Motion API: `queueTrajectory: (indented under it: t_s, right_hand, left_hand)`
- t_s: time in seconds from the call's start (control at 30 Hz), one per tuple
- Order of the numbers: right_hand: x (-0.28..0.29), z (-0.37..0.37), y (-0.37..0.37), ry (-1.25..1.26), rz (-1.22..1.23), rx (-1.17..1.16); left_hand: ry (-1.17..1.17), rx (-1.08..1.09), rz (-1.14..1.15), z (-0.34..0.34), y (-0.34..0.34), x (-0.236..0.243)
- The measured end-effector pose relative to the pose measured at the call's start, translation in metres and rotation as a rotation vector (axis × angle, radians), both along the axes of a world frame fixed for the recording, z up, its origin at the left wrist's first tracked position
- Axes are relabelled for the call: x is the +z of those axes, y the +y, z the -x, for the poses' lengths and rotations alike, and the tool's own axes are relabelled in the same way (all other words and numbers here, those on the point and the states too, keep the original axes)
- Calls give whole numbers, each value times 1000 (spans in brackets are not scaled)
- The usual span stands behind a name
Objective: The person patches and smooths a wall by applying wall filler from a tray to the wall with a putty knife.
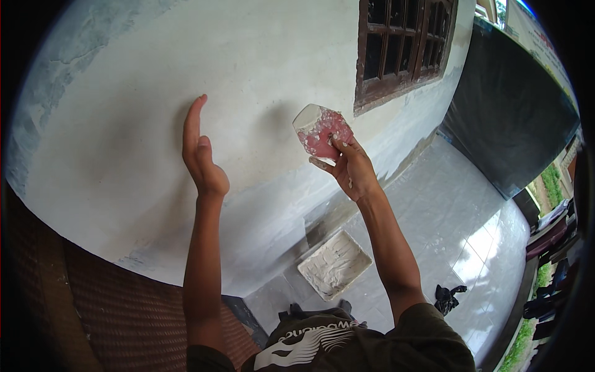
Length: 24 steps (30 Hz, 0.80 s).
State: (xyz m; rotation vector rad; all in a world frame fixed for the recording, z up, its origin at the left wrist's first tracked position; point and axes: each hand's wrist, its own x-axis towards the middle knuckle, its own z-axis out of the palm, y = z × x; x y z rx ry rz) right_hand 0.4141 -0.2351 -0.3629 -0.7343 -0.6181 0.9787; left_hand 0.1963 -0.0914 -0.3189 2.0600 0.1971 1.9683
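My right hand (354, 168) grips a pinkish-red putty spreader (321, 144), its thumb over the flat face. White putty smears the spreader's face, with a thick pale band along its upper left edge. Bits of putty also stick to the fingers of that hand. My left hand (203, 155) is raised edge-on close to the whitish wall (142, 118), fingers stretched and holding nothing. Whether its fingertips touch the wall I cannot tell. Bluish-grey patches show on the wall at the far left and along its lower part.
A shallow tray (352, 281) with white putty spread inside sits on the grey tiled floor (427, 217) near my feet. A brown wooden window (403, 46) is set in the wall. Woven brown matting (124, 304) lies lower left, a dark panel (502, 105) stands right, and a black bag (447, 299) rests on the tiles.
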Motion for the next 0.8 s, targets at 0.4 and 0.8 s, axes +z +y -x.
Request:
queueTrajectory:
  t_s: [0.4,0.8]
  right_hand:
    - [-155,-72,-71,29,267,48]
    - [-287,-97,-99,104,450,-14]
  left_hand:
    - [196,-27,395,-80,-78,-163]
    - [393,-7,642,-110,-117,-288]
